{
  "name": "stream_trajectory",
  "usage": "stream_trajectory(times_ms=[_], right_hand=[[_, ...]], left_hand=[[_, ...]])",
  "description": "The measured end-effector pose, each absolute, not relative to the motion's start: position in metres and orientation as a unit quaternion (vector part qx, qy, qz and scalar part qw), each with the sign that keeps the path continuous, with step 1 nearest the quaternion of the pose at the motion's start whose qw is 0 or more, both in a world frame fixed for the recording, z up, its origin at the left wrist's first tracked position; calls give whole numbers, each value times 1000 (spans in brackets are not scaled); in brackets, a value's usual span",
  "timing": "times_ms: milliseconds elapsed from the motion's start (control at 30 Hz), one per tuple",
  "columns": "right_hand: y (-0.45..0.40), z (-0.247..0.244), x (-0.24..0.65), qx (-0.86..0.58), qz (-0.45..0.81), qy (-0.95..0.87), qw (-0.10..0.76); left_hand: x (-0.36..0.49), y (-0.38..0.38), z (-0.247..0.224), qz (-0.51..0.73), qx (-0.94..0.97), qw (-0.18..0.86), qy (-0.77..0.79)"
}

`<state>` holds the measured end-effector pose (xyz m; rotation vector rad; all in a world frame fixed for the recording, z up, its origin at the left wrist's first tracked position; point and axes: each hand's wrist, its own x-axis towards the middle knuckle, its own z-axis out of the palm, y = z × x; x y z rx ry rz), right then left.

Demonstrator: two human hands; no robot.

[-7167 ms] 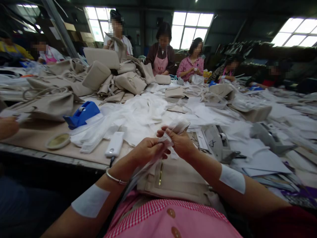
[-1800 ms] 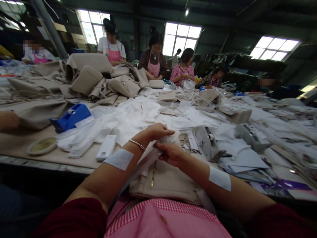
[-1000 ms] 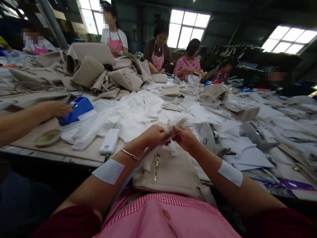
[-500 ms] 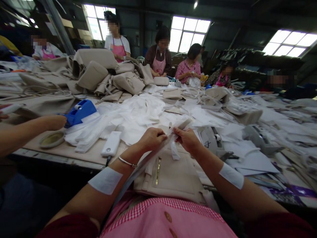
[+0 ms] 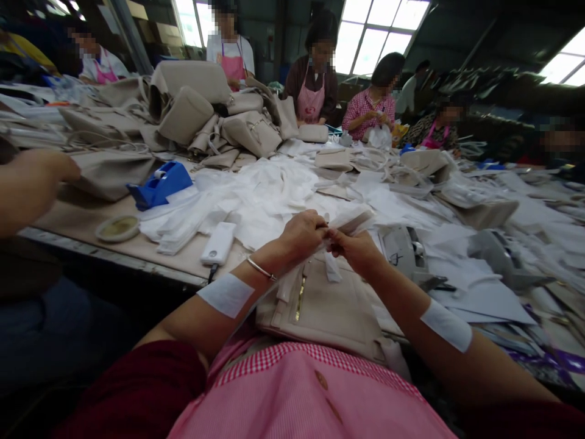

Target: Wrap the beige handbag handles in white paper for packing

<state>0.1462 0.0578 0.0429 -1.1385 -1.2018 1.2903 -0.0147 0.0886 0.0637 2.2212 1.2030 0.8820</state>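
The left hand and right hand close on thin white wrapping at center frame, seemingly only partly secured: a loose strip dangles over the gold-zippered beige handbag at lower center. Other beige bags, seemingly bare, heap the upper left.

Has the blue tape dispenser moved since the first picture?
No; judged against the round dish, the blue tape dispenser still sits beyond it, to the right.

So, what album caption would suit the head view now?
Left fingers and right fingers grip white wrap above a beige bag, with a blue dispenser and heaped bags farther back.
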Motion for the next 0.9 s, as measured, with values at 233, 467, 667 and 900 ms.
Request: stream_trajectory(times_ms=[233,467,667,900], right_hand=[[72,45,151,-488,469,-475,563],[67,46,136,-518,437,-500,539],[64,40,141,-527,425,-531,510],[73,48,151,-520,420,-491,559]], left_hand=[[-55,83,55,249,777,422,394],[-46,79,51,304,786,292,453],[-30,83,55,318,790,286,440],[-65,80,45,220,786,389,426]])
